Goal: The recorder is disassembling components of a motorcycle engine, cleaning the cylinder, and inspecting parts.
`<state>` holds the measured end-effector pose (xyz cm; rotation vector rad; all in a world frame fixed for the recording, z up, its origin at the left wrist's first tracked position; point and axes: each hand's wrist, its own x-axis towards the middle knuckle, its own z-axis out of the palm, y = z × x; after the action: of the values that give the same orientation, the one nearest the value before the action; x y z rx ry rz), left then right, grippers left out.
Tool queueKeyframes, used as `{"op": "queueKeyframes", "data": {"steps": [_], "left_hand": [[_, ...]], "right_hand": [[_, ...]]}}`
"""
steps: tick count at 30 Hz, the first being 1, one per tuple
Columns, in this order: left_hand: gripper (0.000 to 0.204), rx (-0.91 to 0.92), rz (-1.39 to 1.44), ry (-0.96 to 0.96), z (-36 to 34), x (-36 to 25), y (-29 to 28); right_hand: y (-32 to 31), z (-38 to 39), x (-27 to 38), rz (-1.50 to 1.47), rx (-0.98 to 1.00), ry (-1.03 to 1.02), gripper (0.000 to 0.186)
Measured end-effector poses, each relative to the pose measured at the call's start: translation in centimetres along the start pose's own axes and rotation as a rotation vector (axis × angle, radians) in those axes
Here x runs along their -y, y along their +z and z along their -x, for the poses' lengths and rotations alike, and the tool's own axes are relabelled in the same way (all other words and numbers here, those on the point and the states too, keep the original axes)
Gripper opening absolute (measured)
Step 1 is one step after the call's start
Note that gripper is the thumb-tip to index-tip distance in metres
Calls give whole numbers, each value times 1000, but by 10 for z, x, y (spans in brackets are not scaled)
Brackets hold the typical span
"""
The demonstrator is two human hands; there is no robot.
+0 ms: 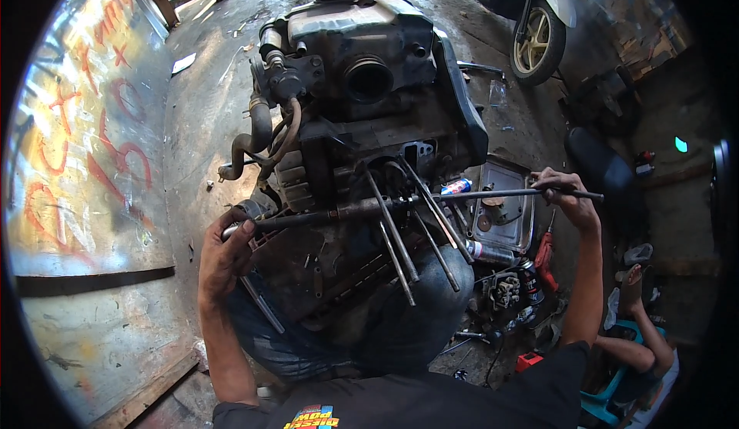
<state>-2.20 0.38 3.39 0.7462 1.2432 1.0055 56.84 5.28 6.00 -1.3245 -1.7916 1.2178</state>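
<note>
My left hand (225,252) is closed round the left end of a thick dark bar (300,220), which runs to the middle in front of the engine (354,67). On the far side of the middle, my right hand (571,196) grips a thinner metal rod (500,194) near its outer end. Bar and rod lie nearly in one line; whether they are a single piece, I cannot tell. Where they meet, several long steel rods (396,252) stick out from the engine's near face toward me. The rods' inner ends are partly hidden in the engine's shadow.
Right of the engine lies a metal tray (519,225), with spray cans (531,281), a red drill (547,259) and greasy parts nearby. A painted metal panel (92,144) stands left. Another person's leg (635,344) shows at lower right, a scooter wheel (537,44) behind.
</note>
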Motion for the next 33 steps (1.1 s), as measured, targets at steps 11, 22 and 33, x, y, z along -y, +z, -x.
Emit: {"op": "queueKeyframes", "data": {"steps": [11,22,33], "left_hand": [[23,58,-37,-9,-4,7,-9],[28,-7,-236,24,-5,0,-4],[28,61,-945,644,-16,-15,15]], "right_hand": [[8,-19,-29,-54,39,20,39],[14,0,-6,-38,-141,166,25],[23,-5,23,-150,-352,331,45]]}}
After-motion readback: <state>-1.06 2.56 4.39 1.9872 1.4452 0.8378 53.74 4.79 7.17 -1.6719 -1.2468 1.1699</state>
